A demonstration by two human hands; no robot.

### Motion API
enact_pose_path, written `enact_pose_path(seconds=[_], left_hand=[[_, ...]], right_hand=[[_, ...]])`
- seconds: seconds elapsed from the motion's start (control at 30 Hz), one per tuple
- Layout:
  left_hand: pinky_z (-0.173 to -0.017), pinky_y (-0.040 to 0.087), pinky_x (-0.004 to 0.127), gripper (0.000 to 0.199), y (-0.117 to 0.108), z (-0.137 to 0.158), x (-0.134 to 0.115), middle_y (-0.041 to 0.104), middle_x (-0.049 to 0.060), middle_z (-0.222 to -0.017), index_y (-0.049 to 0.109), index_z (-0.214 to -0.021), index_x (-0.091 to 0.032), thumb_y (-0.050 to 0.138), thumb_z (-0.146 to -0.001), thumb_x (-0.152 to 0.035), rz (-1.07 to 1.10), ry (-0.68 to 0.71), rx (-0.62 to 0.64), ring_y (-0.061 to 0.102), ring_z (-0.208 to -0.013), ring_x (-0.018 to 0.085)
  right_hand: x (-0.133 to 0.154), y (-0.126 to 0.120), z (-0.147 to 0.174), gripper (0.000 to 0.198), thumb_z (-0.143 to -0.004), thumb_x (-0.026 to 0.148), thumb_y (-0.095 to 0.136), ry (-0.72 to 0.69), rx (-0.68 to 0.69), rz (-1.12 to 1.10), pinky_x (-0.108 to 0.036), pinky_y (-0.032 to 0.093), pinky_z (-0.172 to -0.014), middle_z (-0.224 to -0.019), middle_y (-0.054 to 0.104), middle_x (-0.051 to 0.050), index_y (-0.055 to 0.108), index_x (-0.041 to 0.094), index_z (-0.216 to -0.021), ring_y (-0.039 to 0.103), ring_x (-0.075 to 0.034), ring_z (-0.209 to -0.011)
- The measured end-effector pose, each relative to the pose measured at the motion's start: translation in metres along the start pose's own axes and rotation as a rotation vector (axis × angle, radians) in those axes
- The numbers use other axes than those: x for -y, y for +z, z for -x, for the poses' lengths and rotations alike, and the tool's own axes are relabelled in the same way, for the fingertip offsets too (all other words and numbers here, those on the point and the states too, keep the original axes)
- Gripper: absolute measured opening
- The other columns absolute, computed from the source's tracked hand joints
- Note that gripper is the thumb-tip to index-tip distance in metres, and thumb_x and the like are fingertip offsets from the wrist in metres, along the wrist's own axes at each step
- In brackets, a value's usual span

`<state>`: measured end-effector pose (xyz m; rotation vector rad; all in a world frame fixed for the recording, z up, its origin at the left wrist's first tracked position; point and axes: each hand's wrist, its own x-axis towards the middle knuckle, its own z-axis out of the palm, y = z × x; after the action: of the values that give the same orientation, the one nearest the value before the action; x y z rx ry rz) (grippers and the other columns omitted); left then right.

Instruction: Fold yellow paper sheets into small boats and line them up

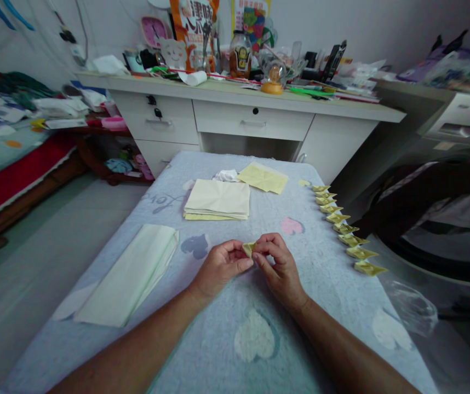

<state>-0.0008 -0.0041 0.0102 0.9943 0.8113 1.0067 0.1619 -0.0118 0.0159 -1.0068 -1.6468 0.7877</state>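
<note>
The left hand (224,266) pinches a small folded paper (248,249) between thumb and fingers, while the right hand (278,268) pinches its right side; all this sits nearer than the paper stack (218,197), slightly to its right. A light, even grip at the edges should keep the creases sharp without crushing so small a piece. Right of the stack, a row of paper boats (361,253) lines the edge of the cloth-covered counter (208,347). Left of the stack, the cloth shows cursive lettering, perhaps "for". Well beyond it, an orange bag (194,33) carries large Chinese characters, apparently including 味; a jar's (240,54) label is too small to read.
</note>
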Motion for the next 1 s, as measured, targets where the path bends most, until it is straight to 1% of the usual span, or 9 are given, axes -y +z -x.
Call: enact_pose_path(seconds=[0.2,0.33,0.5,0.67,0.77,0.9,1.0], left_hand=[[-0.067,0.042,0.022,0.028,0.0020,-0.0005,0.0007,0.062,0.000,-0.077,0.064,-0.084,-0.015,0.080,-0.067,-0.029,-0.042,0.005,-0.049,0.055,-0.071,0.011],[-0.064,0.038,0.022,0.022,0.0025,0.0007,-0.0033,0.058,-0.001,-0.071,0.062,-0.077,-0.014,0.075,-0.071,-0.031,-0.025,0.027,-0.006,0.051,-0.066,0.010],[-0.071,0.039,0.025,0.020,-0.0007,0.0007,-0.0021,0.063,0.004,-0.083,0.065,-0.087,-0.013,0.069,-0.076,-0.030,0.012,0.031,0.055,0.055,-0.078,0.014],[-0.065,0.037,0.024,0.022,-0.0005,0.0010,-0.0030,0.058,0.002,-0.077,0.065,-0.088,-0.013,0.069,-0.076,-0.031,-0.067,0.040,0.042,0.050,-0.070,0.012],[-0.065,0.037,0.023,0.022,0.0005,0.0015,-0.0053,0.058,0.002,-0.076,0.065,-0.086,-0.013,0.070,-0.075,-0.031,-0.060,0.037,0.045,0.049,-0.070,0.012],[-0.065,0.038,0.022,0.022,0.0003,0.0014,-0.0055,0.060,0.002,-0.077,0.067,-0.087,-0.012,0.071,-0.075,-0.030,-0.029,0.027,0.053,0.051,-0.070,0.011],[-0.070,0.040,0.023,0.022,-0.0009,0.0003,-0.0028,0.065,0.004,-0.083,0.068,-0.091,-0.012,0.070,-0.076,-0.028,-0.002,0.016,0.053,0.055,-0.076,0.013]], right_hand=[[0.0014,0.0019,0.0006,0.008,-0.087,0.019,0.057,-0.005,0.011,0.013,-0.030,0.045,-0.076,-0.091,0.051,-0.003,0.064,0.023,-0.086,0.053,-0.016,-0.086],[0.0056,0.0012,0.0003,0.009,-0.089,0.023,0.055,0.004,0.044,-0.003,-0.030,0.045,-0.074,-0.091,0.052,-0.003,0.064,0.023,-0.089,0.054,-0.016,-0.084],[0.0084,-0.0006,-0.0010,0.008,-0.090,0.023,0.054,0.003,0.064,0.016,-0.029,0.043,-0.075,-0.089,0.054,-0.003,0.062,0.022,-0.088,0.054,-0.016,-0.085],[0.0051,-0.0006,0.0002,0.011,-0.092,0.022,0.051,-0.025,0.058,0.053,-0.030,0.043,-0.075,-0.085,0.055,-0.003,0.061,0.021,-0.086,0.054,-0.015,-0.083],[0.0033,0.0001,0.0009,0.011,-0.092,0.021,0.051,-0.028,0.050,0.068,-0.029,0.043,-0.075,-0.084,0.054,-0.002,0.060,0.021,-0.086,0.054,-0.015,-0.082],[0.0032,0.0000,0.0002,0.010,-0.092,0.021,0.051,-0.035,0.042,0.087,-0.029,0.043,-0.073,-0.085,0.055,-0.003,0.059,0.021,-0.086,0.054,-0.015,-0.082],[0.0041,-0.0010,0.0008,0.009,-0.092,0.023,0.051,-0.023,0.048,0.093,-0.029,0.043,-0.072,-0.086,0.056,-0.003,0.059,0.021,-0.091,0.053,-0.015,-0.082]])
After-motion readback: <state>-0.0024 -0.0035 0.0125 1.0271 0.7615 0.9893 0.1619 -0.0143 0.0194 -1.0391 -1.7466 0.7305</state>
